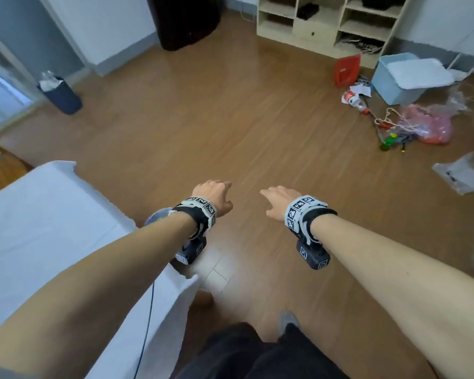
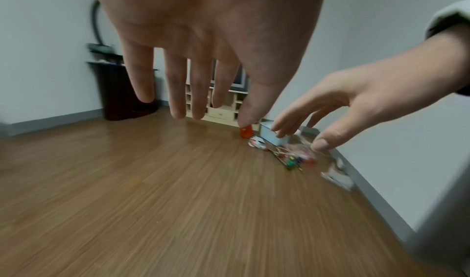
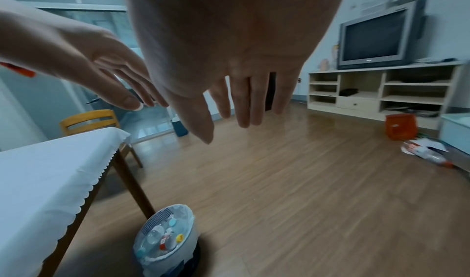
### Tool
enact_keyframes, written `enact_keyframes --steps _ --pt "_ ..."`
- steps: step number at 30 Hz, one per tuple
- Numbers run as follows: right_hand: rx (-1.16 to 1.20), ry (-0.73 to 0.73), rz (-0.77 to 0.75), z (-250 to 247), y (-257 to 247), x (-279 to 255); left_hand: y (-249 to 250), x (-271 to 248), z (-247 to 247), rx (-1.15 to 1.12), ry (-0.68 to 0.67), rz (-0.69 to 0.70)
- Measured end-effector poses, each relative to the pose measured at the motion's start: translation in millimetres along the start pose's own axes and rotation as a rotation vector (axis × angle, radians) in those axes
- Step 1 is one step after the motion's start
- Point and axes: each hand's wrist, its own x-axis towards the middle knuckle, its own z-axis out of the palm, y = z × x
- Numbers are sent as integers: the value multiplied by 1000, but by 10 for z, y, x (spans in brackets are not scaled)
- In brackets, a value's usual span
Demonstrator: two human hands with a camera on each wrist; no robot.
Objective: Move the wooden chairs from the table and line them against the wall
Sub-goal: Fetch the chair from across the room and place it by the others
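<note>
Head view, hands: the left hand [image 1: 214, 196] and right hand [image 1: 278, 201] reach forward over the bare floor, apart from each other, fingers loose and holding nothing.
Head view, table: the table under a white cloth [image 1: 39, 228] stands at the person's left; a sliver of brown wood past its far corner [image 1: 0, 165] may be a chair, though I cannot tell from here.
Head view, room: brown wood-plank floor [image 1: 230, 127], a cream open-shelved cabinet [image 1: 326, 23] on the far wall, a dark blue bin [image 1: 62, 95] by the glass door, and a pale blue plastic tub [image 1: 405, 77] with scattered litter beside it at the right.
Left wrist view, fingers: the left hand's fingers [image 2: 178, 92] hang straight and spread, gripping nothing; the right hand [image 2: 356, 100] is beside it, fingers loosely extended. The floor is blurred here.
Right wrist view, chair: a yellow-brown wooden chair with a slatted back [image 3: 89, 121] stands at the table's far end, tucked close to the cloth edge, well apart from both hands.
Right wrist view, obstacle: a round white-lined wastebasket full of bottles [image 3: 167, 239] sits just beside the near brown table leg [image 3: 132, 183].
Right wrist view, room: a grey box television [image 3: 376, 38] tops the cabinet.
Risk: walking round to the chair, a foot could knock the wastebasket over; dragging the chair out may snag the hanging cloth; the litter near the right wall could block a clean line there.
</note>
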Motion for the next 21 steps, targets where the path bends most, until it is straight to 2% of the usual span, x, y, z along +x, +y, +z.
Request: enact_keyframes --steps 4,9,15,21 --pt "-74 -5 -103 -467 17 646 -271 275 -173 -88 12 -153" --pt "-134 -3 -216 -995 -199 1609 -939 752 -344 -125 19 -305" --pt "-226 9 -289 -1658 -684 3082 -2132 1631 -543 -162 43 -412" --pt "-281 -27 -337 -2421 -1254 4307 -3313 2458 -1035 -167 33 -437"
